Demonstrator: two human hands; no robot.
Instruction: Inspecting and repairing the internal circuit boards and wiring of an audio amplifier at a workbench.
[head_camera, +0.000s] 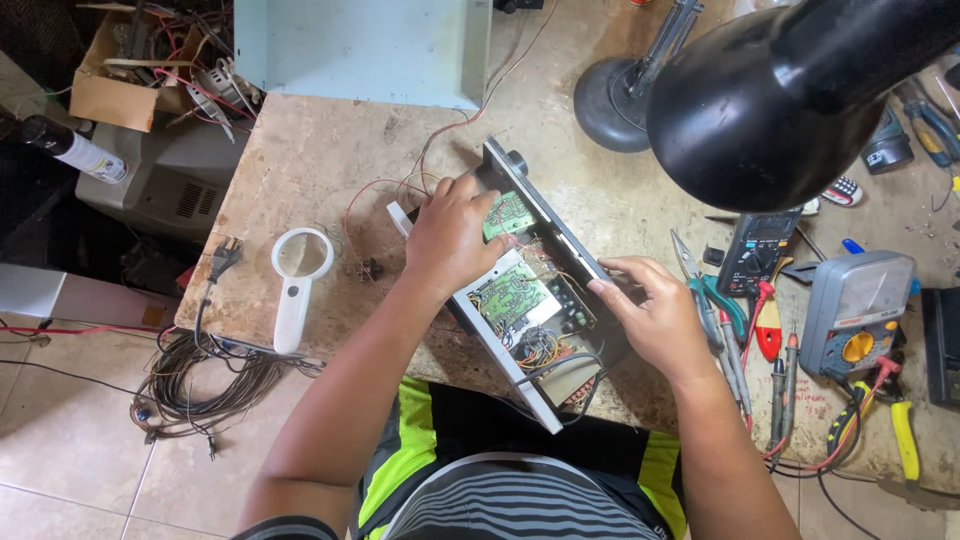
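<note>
My left hand (447, 236) presses curled fingers on the green board (508, 214) inside the open chassis (540, 290) on the table (300, 170); my right hand (655, 315), fingers loosely bent, steadies its side. I judge I'm inspecting; next needs gentle probing.

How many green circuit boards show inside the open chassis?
2. One board lies toward the far end, partly under the left hand; the other board sits mid-chassis, between both hands. The right hand may hide more.
</note>
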